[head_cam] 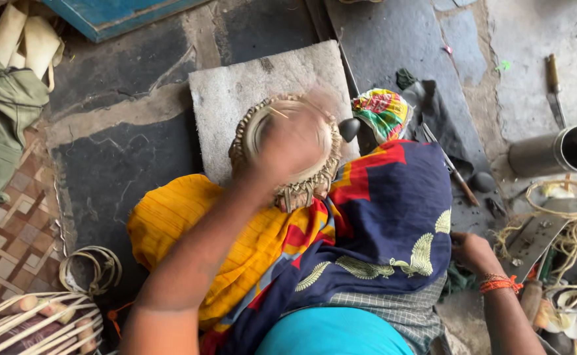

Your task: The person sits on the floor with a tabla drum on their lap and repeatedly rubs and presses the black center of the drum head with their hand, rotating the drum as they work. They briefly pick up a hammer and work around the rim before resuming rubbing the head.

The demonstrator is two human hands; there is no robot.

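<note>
Head view, left hand (pixel 291 148) gripping round woven basket (pixel 287 150), rim up

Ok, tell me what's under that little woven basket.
The basket sits on a grey stone slab, its near edge over the yellow cloth. The blurred left hand covers most of its top, so the inside and the slab right beneath are hidden.
</note>
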